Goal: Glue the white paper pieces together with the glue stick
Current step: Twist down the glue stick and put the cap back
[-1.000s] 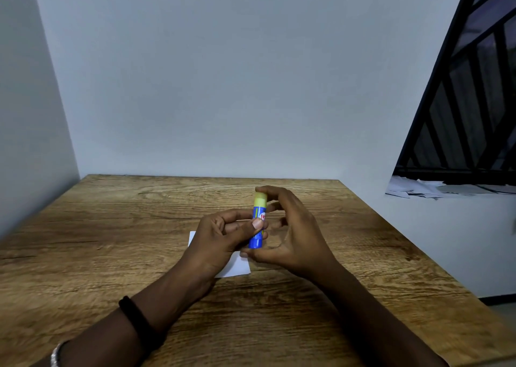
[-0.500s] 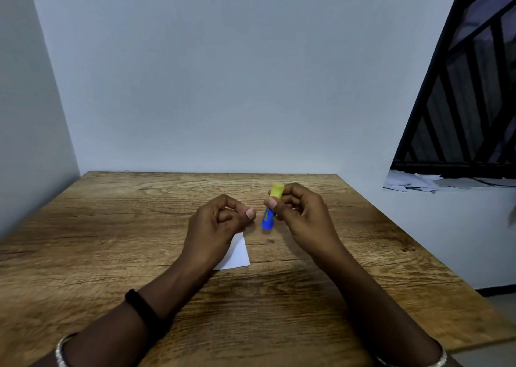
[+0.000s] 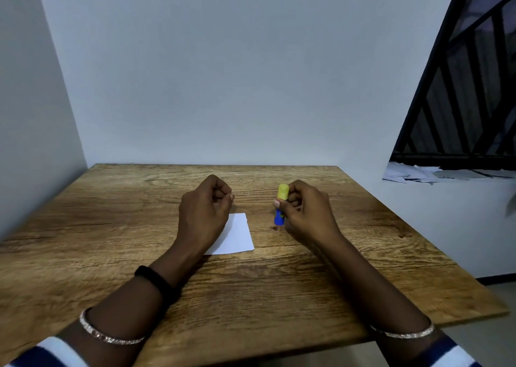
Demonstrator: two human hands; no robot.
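A blue glue stick (image 3: pixel 280 213) with a yellow cap stands upright on the wooden table (image 3: pixel 111 227), its base touching or just above the surface. My right hand (image 3: pixel 304 210) grips it, fingers and thumb curled round its upper part. The white paper (image 3: pixel 237 235) lies flat on the table left of the stick, its left part hidden under my left hand (image 3: pixel 206 207). My left hand hovers over the paper with its fingers curled, and nothing shows in it.
The table stands in a corner, with walls behind and to the left. On the right a white ledge holds scattered papers (image 3: pixel 413 174) below a dark barred window (image 3: pixel 469 87).
My left hand let go of the glue stick and drew back left over the paper. My right hand carried the stick right and down toward the table.
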